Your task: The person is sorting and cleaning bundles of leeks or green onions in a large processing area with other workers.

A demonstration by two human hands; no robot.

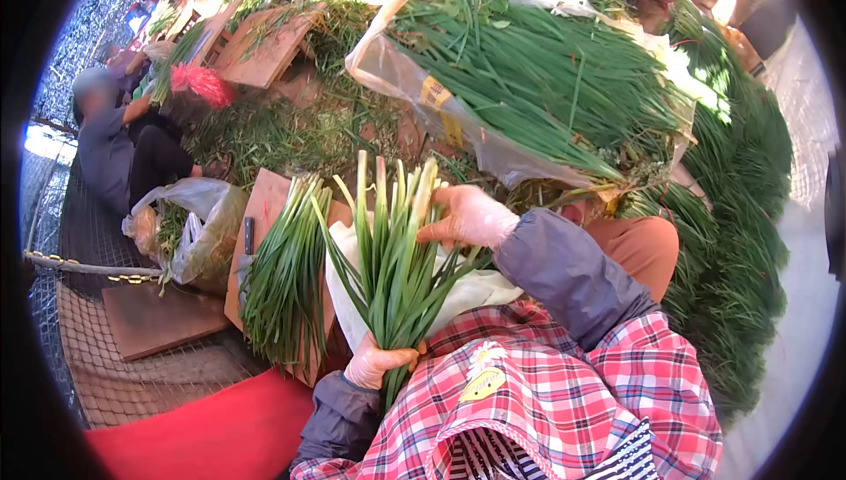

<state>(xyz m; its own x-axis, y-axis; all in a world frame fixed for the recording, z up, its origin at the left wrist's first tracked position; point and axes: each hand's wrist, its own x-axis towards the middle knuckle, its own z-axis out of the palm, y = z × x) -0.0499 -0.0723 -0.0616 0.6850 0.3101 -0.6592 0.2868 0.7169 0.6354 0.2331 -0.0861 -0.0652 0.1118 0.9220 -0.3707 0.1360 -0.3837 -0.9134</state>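
Observation:
A fanned bunch of garlic chives [388,277] stands in front of my lap, pale stem ends up and green leaves down. My left hand [379,364], in a thin clear glove, is wrapped round the leaves low on the bunch. Higher up, my right hand [467,217], gloved as well, pinches pale stems on the bunch's right side. Just left of it, a second pile of chives [286,277] lies on a wooden board [267,187]. A dark-handled knife [248,235] rests at that board's left edge. White cloth or plastic [476,293] shows behind the held bunch.
Ahead, a large open plastic bag [502,149] is heaped with long chives [546,66]. More chives [740,242] are banked along the right. A clear bag [211,215] of trimmings stands left, near a seated person [110,145]. Loose leaves cover the ground; red fabric [211,427] lies lower left.

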